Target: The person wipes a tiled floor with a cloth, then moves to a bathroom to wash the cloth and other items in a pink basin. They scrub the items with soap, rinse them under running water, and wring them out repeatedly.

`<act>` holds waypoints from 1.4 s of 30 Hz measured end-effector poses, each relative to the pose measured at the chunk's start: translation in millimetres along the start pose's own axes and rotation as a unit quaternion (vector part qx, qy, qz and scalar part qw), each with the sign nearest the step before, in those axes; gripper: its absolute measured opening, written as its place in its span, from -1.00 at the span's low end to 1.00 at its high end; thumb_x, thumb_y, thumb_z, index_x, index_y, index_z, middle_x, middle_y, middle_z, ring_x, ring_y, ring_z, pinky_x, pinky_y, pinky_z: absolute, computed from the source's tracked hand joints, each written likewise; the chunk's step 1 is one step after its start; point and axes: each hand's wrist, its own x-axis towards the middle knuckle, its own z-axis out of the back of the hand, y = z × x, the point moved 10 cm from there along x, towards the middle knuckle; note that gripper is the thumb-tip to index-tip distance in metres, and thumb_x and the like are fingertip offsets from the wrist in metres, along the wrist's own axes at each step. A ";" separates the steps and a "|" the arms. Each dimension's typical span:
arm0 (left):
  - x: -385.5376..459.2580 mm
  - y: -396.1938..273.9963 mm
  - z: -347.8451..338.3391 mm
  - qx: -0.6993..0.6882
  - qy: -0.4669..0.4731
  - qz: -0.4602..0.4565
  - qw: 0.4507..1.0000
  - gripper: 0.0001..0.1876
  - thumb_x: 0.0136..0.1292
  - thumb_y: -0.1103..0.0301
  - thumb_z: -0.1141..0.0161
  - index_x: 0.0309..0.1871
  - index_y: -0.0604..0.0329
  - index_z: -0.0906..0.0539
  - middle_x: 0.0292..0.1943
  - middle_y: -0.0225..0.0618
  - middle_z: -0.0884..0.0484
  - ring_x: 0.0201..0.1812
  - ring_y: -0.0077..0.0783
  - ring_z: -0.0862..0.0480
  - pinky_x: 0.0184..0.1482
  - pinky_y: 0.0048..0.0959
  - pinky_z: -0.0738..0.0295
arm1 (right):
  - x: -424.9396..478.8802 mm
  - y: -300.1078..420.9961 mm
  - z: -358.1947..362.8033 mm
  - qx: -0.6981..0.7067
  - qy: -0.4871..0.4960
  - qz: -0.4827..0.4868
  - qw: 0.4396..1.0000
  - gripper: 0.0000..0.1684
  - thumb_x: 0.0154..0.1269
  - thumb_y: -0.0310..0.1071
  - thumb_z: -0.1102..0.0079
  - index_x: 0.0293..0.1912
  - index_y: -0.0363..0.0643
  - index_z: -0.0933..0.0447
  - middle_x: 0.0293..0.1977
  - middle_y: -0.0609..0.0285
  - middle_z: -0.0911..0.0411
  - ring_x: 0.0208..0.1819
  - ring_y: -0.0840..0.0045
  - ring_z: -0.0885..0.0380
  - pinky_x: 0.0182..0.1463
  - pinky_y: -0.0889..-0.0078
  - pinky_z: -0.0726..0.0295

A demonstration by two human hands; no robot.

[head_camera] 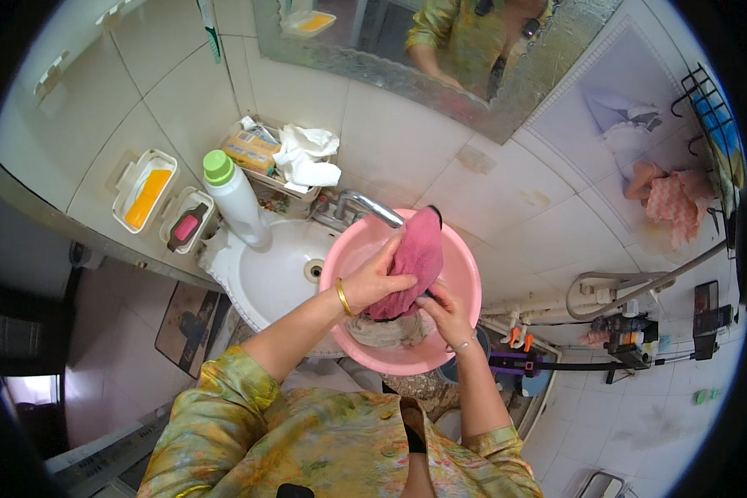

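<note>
A dark pink cloth point(418, 255) with black edging hangs between my two hands above a light pink plastic basin point(470, 267). On its left side my left hand point(380, 280), with a gold bangle at the wrist, grips the cloth between thumb and fingers. My right hand point(445, 314) pinches the cloth's lower right edge, near a black trim. Below them, a wet greyish-beige cloth point(389, 331) lies in the basin. The chrome faucet point(373, 208) reaches over the basin's rim, its spout end close to the pink cloth. I cannot make out any running water.
Under the basin's left side is a white washbasin point(267, 280) with an open drain point(313, 269). A white bottle with a green cap point(236, 202) stands on its back left rim. Wall soap holders point(144, 190) hang left; a mirror point(373, 37) hangs above. Pipes with orange valves point(520, 339) run right.
</note>
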 end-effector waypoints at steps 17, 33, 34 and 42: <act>-8.1 108.0 16.2 -0.340 -0.084 0.106 0.931 -0.23 -0.03 0.80 0.06 0.29 0.15 0.04 0.15 -0.18 -0.24 0.15 -0.25 -0.36 0.09 -0.25 -0.42 | 12.7 -47.6 12.0 -0.247 -0.052 -0.013 0.968 -0.07 -0.10 -0.13 -0.38 0.19 -0.31 -0.14 0.12 -0.08 -0.21 0.11 0.22 -0.26 0.15 0.29 -0.29; 9.2 47.9 76.5 0.510 -0.142 -0.078 0.845 -0.35 -0.05 0.67 -0.05 0.20 -0.01 -0.33 0.07 -0.03 -0.37 0.03 -0.17 -0.45 0.09 -0.33 -0.35 | 18.4 -115.3 110.1 -0.133 -0.215 -0.169 0.953 -0.46 0.00 -0.48 -0.23 0.03 -0.29 -0.34 -0.13 -0.02 -0.48 -0.13 0.34 -0.50 -0.07 0.40 -0.47; 11.7 73.3 83.0 0.514 -0.113 -0.035 0.850 -0.50 -0.08 0.59 -0.10 0.02 -0.03 -0.53 0.19 0.02 -0.20 0.21 0.00 -0.25 0.21 -0.15 -0.18 | 25.5 -122.1 106.4 -0.267 -0.196 -0.156 0.930 -0.41 -0.03 -0.46 -0.27 0.05 -0.28 -0.33 -0.10 -0.07 -0.46 -0.12 0.28 -0.49 -0.06 0.36 -0.47; -5.1 205.2 93.6 0.680 0.034 0.264 0.683 -0.37 0.19 0.08 -0.04 0.34 -0.24 -0.12 0.41 -0.27 0.35 0.40 -0.03 0.33 0.32 -0.03 0.23 | 28.9 -193.8 -48.7 -0.530 0.047 -0.064 0.844 -0.21 0.09 0.02 -0.09 0.26 -0.07 -0.12 0.27 -0.10 0.04 0.31 -0.05 0.14 0.25 -0.17 0.00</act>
